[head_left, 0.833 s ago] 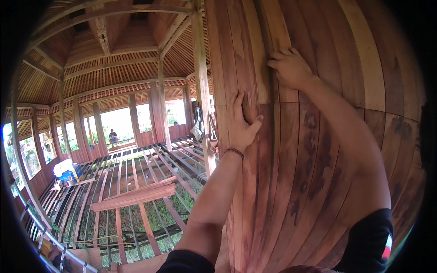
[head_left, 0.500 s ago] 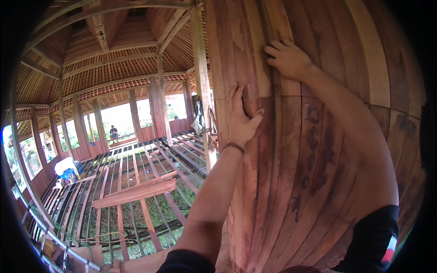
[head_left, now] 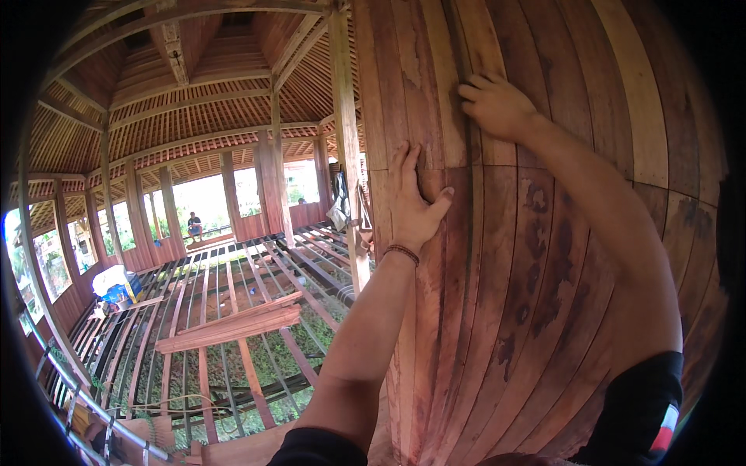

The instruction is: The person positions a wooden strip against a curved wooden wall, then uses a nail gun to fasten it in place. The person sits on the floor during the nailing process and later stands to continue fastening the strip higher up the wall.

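A tall wall of upright wooden planks (head_left: 536,256) fills the right side, with a dark groove between boards and a horizontal joint across it. My left hand (head_left: 416,202) lies against the planks near their left edge, fingers pointing up and thumb apart. Higher and further right, my right hand (head_left: 497,107) rests on the boards, bent fingers spread at the groove. Neither hand holds a loose object. Dark stains (head_left: 540,208) mark the boards below my right hand.
Left, open joists (head_left: 208,380) span over greenery, with loose boards (head_left: 229,330) across them. A post (head_left: 342,85) stands beside the wall. A metal ladder-like frame (head_left: 116,435) runs at lower left. A blue container (head_left: 116,291) sits further back. A person (head_left: 194,226) is at the far openings.
Both hands have shifted slightly upward on the planks, the right one also dipping a little after its highest position. The camera view has moved only slightly.
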### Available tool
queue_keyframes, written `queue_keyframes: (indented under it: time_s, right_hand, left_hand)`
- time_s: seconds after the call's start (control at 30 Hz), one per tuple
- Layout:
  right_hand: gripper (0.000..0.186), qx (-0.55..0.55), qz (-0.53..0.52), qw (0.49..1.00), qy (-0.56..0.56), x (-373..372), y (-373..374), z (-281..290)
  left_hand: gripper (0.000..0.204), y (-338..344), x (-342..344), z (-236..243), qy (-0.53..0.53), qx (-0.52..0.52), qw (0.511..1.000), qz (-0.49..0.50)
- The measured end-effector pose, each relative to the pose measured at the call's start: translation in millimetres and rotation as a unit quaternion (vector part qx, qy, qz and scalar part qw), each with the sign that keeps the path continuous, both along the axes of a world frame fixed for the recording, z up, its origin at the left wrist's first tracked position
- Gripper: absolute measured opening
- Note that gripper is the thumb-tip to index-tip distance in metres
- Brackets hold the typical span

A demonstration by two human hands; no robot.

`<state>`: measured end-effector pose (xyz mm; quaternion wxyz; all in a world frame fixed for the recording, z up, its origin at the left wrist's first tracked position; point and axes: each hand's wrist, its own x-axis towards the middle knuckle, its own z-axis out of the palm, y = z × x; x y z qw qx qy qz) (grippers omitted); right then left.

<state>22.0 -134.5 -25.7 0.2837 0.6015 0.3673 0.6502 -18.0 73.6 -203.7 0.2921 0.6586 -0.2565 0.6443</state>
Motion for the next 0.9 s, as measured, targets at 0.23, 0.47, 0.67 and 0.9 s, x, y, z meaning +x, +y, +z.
queue_keyframes:
  time_s: [0.23, 0.47, 0.67, 0.9]
  right_hand:
    - [0.026, 0.069, -0.020, 0.996, -0.050, -6, 8, 5]
    - [0.029, 0.086, -0.077, 0.993, 0.006, -10, 21, 17]
    - [0.030, 0.097, -0.033, 0.995, -0.017, -6, 6, 22]
    - [0.034, 0.213, 0.061, 0.974, 0.039, -7, 18, 19]
  left_hand:
    - [0.085, 0, 1, -1, 0.001, -0.008, 1.000, -0.017]
    - [0.087, 1, 5, 0, 0.000, -0.015, 1.000, -0.026]
    - [0.087, 2, 8, -2, 0.001, -0.018, 1.000, -0.018]
    - [0.086, 1, 5, -1, 0.010, -0.010, 1.000, -0.012]
